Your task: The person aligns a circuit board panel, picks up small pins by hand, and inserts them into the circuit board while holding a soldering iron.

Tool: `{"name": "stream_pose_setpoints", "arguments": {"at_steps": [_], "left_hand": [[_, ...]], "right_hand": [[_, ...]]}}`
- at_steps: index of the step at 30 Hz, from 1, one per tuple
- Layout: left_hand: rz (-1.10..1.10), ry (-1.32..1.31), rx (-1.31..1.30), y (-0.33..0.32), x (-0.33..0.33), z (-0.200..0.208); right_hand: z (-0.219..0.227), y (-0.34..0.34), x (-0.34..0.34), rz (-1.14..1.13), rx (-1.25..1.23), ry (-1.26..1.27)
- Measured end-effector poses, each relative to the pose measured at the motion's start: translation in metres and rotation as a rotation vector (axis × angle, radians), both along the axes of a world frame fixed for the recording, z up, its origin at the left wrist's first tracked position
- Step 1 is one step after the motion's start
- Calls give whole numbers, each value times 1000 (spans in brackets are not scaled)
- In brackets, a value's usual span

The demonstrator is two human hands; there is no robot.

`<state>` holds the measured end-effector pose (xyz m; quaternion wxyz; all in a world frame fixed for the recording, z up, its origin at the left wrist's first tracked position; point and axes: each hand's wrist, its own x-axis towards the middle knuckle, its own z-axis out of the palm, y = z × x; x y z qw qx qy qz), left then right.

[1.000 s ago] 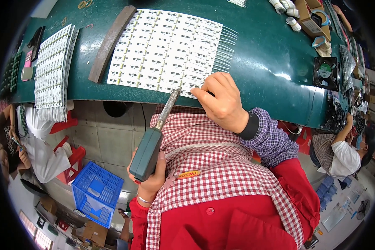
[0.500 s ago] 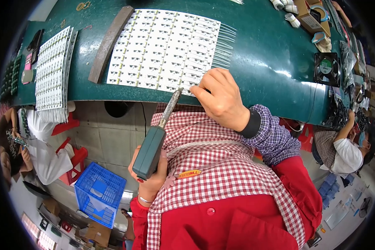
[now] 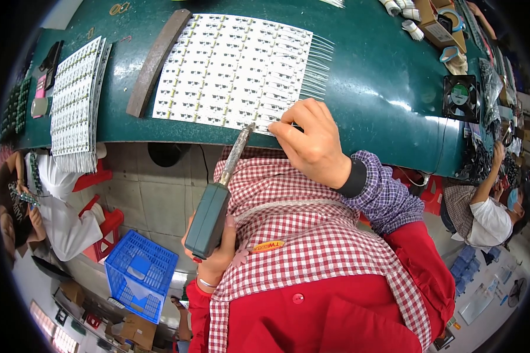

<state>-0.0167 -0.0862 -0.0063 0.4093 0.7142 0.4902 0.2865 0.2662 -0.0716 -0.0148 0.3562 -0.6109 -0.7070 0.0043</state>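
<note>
My left hand [image 3: 217, 254] is wrapped round the dark green handle of a soldering iron [image 3: 208, 219]. The iron slants up and away, its tip at the near edge of a white circuit board panel [image 3: 232, 76] with rows of small dark and yellowish parts. Just right of the tip, my right hand [image 3: 313, 138] is closed in a pinch at the panel's near right corner. Whatever lies between its thumb and finger is too small and hidden to make out. Thin white wires [image 3: 317, 67] stick out along the panel's right edge.
A dark bar [image 3: 157, 65] lies along the panel's left side on the green table [image 3: 383, 70]. Further left is a stack of similar panels [image 3: 76, 97]. At the right are a small fan [image 3: 460, 98] and a cardboard box [image 3: 440, 26]. A blue crate [image 3: 140, 273] stands on the floor.
The soldering iron and my left hand have shifted slightly left, the tip moving a little away from my right fingers. My right hand stays pinched at the same corner.
</note>
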Motion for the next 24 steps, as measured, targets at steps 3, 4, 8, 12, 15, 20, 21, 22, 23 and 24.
{"name": "stream_pose_setpoints", "arguments": {"at_steps": [3,4,8,12,15,20,21,22,23,24], "left_hand": [[19,-13,-7,-2,0,-1],[30,-21,-17,-3,0,-1],[15,-44,16,-1,2,0],[19,-73,-11,-2,1,-2],[18,-60,-31,-3,0,-2],[-58,7,85,-3,-5,-7],[-58,29,25,-1,-5,-3],[-58,52,-34,0,-4,0],[-61,52,-33,1,-3,0],[-48,41,-36,2,-2,1]], "right_hand": [[-2,0,-2,-6,20,36],[-3,-1,-3,2,26,38],[-5,-2,-3,2,10,34],[-3,-2,-3,2,7,18],[-4,-1,-4,2,5,4],[-4,-2,-4,3,-1,-13],[-5,-2,-4,1,-1,-15],[-6,-2,-4,0,-1,-17],[-6,-2,-4,-3,-1,-17],[-5,-2,-4,-1,-11,-22]]}}
